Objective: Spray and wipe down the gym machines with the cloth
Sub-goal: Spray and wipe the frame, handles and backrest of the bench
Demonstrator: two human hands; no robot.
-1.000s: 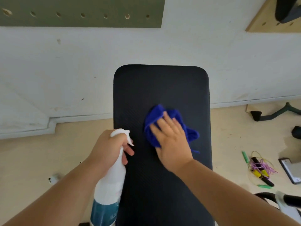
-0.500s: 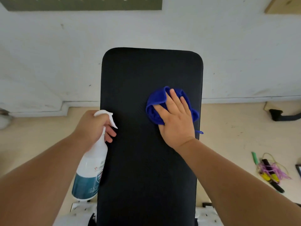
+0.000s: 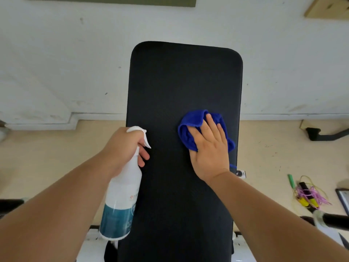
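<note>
The right hand [image 3: 208,148] lies flat, fingers spread, pressing one blue cloth [image 3: 190,129] onto the black padded bench surface [image 3: 170,87] — the cloth bunches under and beyond the fingertips. The left hand [image 3: 122,146] is curled tight around the neck of one white spray bottle [image 3: 120,195], which hangs tilted just beside the pad's left edge. Both forearms reach forward, bare.

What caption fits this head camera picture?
Right hand presses blue cloth on black bench pad; left hand holds spray bottle.
</note>
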